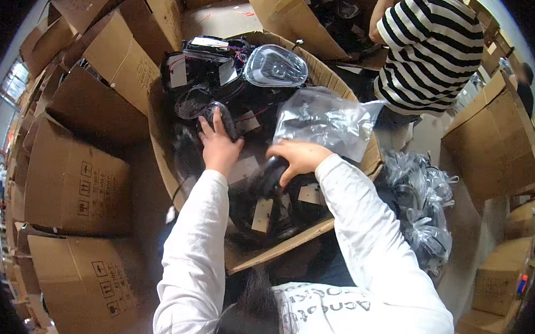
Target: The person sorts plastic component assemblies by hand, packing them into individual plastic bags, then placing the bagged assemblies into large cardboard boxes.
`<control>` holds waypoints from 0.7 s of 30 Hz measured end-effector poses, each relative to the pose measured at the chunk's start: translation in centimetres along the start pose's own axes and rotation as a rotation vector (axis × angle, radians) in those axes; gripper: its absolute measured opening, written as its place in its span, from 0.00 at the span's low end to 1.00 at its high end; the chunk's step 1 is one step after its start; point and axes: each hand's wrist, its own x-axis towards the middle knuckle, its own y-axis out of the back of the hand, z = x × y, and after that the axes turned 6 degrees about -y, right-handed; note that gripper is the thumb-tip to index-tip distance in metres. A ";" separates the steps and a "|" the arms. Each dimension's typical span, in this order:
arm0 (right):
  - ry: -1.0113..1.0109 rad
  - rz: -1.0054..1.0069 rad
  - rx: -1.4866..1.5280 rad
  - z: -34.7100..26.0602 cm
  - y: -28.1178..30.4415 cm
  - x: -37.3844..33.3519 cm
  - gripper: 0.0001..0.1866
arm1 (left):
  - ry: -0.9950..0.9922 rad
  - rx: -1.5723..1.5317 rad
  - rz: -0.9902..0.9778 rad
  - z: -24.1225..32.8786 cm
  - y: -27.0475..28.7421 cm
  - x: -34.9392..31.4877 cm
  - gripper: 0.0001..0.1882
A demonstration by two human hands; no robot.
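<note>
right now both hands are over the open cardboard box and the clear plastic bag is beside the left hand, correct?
Not quite: the head view shows the clear plastic bag beside the right hand, not the left hand. Both hands are over the open cardboard box.

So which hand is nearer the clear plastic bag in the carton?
Right. The right hand is at the lower-left edge of the clear plastic bag; the left hand is farther off, to the bag's left.

sleeves [195, 242]: I see white
co-worker's shirt [434, 51]: black-and-white stripes
carton [282, 247]: brown
bag [325, 121]: clear, silvery glints
right-hand part [268, 180]: black
</note>
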 end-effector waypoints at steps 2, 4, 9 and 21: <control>-0.061 -0.102 -0.014 0.8 -0.6 0.2 0.39 | -0.009 -0.036 -0.014 0.2 0.8 0.6 0.58; -0.053 -0.061 -0.007 0.0 -0.3 0.6 0.37 | -0.194 -0.157 0.220 -2.3 2.1 1.2 0.45; -0.164 0.103 0.171 0.5 1.9 -0.7 0.38 | -0.034 -0.497 0.217 -4.9 5.3 0.8 0.32; -0.419 0.057 1.219 -1.4 0.5 -1.7 0.26 | -0.621 -0.110 0.484 4.6 14.0 -9.6 0.27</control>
